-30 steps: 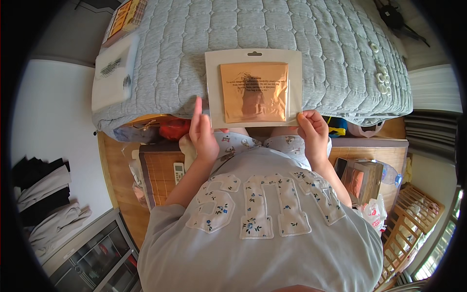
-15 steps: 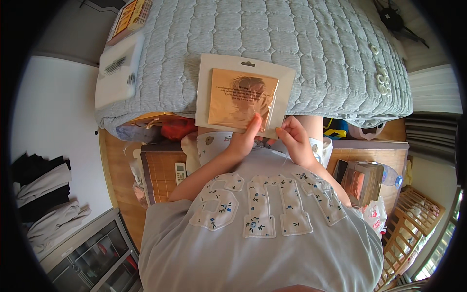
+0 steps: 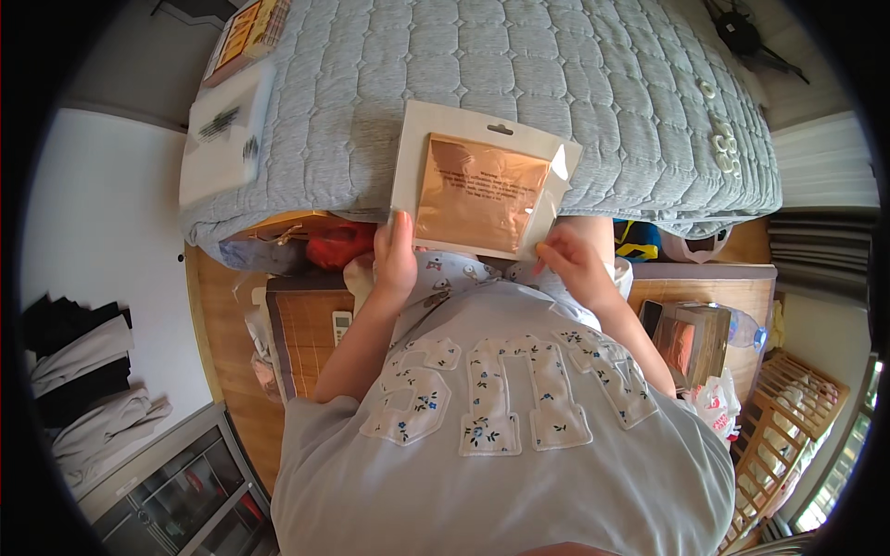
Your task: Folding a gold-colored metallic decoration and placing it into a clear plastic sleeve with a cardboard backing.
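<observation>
A flat package [image 3: 482, 196] with a pale backing card, a hang slot at its top and a copper-coloured square under clear film is held tilted over my lap, in front of the bed. Along its lower left edge my left hand [image 3: 396, 261] grips it, thumb on the front and the other fingers hidden behind. My right hand [image 3: 578, 267] has thumb and forefinger closed at the lower right corner. Small dark print runs across the film, and light glints off the upper right corner.
Ahead is a grey quilted mattress [image 3: 519, 56] bearing white rings [image 3: 724, 148], a white packet [image 3: 219, 134] and an orange box [image 3: 246, 39]. Beside me lie a remote control [image 3: 342, 324], a phone [image 3: 652, 317], a box [image 3: 706, 343] and a plastic bottle [image 3: 744, 330]. A wooden rack [image 3: 788, 408] stands right.
The package has shifted slightly right and tilted a little. My left hand has moved left from its lower middle to its left edge; the right hand stays near the lower right corner.
</observation>
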Demonstrator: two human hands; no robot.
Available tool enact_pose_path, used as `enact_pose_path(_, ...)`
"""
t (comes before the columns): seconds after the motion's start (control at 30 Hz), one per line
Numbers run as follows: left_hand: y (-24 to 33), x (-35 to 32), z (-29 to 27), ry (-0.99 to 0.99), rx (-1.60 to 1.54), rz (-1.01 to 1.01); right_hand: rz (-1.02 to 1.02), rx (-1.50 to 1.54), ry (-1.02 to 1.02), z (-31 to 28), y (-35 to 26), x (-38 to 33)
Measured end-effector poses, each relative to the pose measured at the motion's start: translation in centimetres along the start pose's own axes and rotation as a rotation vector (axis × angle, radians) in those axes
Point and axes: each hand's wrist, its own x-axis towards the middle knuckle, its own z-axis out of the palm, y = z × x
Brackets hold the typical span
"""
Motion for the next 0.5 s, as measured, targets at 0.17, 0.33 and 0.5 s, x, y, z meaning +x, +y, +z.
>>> enact_pose_path(0.17, 2.2, -3.2, 5.2, -0.037, 0.113, 0.041, -0.373, -0.842, 0.753, -2.4, -3.3, -2.9)
enact_pose_path(0.33, -2.5, -4.2, 6.7, -0.547, 0.363, 0.413, -0.505, -0.956, 0.465, -4.4, -6.3, -7.1)
enact_pose_path(0.5, -4.5, -8.6, 9.4, -0.803, 0.153, 0.163, -0.381, -0.887, 0.586, -9.9, -2.4, -15.3)
